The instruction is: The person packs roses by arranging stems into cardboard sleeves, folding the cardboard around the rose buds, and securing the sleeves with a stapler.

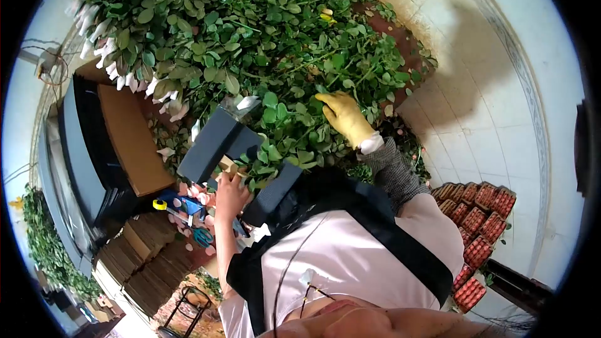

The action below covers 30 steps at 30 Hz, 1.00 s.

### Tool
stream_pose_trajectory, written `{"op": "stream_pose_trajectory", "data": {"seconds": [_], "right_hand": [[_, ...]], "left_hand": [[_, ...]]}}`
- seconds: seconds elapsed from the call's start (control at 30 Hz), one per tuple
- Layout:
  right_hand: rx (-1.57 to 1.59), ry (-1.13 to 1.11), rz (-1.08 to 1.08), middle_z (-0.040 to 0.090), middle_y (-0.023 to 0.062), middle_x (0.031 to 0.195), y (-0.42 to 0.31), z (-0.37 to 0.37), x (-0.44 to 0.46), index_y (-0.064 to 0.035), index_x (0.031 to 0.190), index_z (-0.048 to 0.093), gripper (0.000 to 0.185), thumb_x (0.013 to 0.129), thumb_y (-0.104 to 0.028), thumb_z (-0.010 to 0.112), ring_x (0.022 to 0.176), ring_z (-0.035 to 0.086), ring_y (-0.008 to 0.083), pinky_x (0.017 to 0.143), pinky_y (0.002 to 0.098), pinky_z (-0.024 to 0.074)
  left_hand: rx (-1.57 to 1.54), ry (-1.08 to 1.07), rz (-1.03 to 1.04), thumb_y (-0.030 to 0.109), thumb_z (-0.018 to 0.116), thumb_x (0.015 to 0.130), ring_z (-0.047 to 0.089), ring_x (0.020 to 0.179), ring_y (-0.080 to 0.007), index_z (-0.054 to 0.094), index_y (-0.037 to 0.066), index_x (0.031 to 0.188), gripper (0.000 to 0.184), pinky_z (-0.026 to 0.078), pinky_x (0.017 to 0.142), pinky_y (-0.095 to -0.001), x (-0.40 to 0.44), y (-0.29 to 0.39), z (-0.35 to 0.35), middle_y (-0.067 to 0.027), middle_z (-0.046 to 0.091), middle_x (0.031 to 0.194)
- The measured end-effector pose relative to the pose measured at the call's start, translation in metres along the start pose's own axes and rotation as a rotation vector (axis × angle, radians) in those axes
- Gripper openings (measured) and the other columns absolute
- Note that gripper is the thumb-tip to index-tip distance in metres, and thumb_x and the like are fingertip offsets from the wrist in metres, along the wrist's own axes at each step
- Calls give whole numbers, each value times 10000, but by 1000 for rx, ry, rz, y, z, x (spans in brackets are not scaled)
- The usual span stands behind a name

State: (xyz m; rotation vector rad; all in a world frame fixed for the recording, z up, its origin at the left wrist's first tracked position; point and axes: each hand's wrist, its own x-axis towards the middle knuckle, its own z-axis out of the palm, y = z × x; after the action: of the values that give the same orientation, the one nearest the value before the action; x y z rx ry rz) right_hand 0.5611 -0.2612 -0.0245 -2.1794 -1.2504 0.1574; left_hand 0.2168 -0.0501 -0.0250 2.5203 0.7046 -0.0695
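Note:
My left hand (230,198) is bare, its fingers curled together beside a small tan piece (226,164); what they hold is hidden. Close by stands a dark grey block-like form (211,142), with a second dark grey piece (274,193) nearer my body. Leafy stems (270,153) lie between the two pieces. Farther right, my right hand (344,117) wears a yellow glove and rests at the edge of a large heap of green rose stems (250,44). Its thumb and fingers are apart, touching leaves. A single pale wrapped bloom (246,102) lies near the grey block.
White wrapped flower heads (116,75) edge the heap at left. Stacked dark sheets and brown cardboard (134,141) stand left. Scissors (203,236), a yellow-tipped cutter (161,204) and petals lie by my left arm. Bundles of reddish blocks (479,219) sit on the tiled floor at right.

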Motion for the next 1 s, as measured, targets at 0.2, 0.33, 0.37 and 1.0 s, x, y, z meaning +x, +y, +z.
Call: {"op": "stream_pose_trajectory", "data": {"seconds": [0.2, 0.33, 0.37, 1.0], "right_hand": [[-177, 25, -329, 672, 131, 961, -14, 46, 5, -50, 1132, 606, 293, 881, -181, 683, 894, 652, 293, 895, 449, 512], [-257, -73, -71, 636, 135, 726, -47, 29, 4, -41, 943, 641, 143, 861, -154, 669, 690, 621, 343, 643, 466, 481], [-250, -81, -94, 630, 147, 701, -34, 40, 1, -37, 900, 637, 144, 862, -171, 673, 673, 625, 344, 630, 463, 489], [-334, -10, -431, 676, 126, 1045, -54, 135, 328, -75, 1323, 568, 480, 857, -125, 672, 1008, 653, 277, 877, 410, 532]], "left_hand": [[78, -194, -79, 251, 711, 800, 600, 1074, -427, 599, 37, 1226, 490, 518, 906, -495, 12, -3, -7, -235, 527, 1181], [52, -220, -110, 261, 692, 808, 600, 1080, -424, 604, 66, 1229, 472, 520, 903, -492, 11, -1, -13, -248, 520, 1164], [19, -198, -74, 261, 693, 804, 599, 1078, -427, 602, 60, 1228, 478, 518, 905, -487, 9, -8, -9, -252, 517, 1164], [-385, 292, -205, 39, 742, 802, 577, 1025, -324, 687, 31, 1157, 359, 478, 916, -388, -28, 1, 29, -140, 574, 1083]]}}
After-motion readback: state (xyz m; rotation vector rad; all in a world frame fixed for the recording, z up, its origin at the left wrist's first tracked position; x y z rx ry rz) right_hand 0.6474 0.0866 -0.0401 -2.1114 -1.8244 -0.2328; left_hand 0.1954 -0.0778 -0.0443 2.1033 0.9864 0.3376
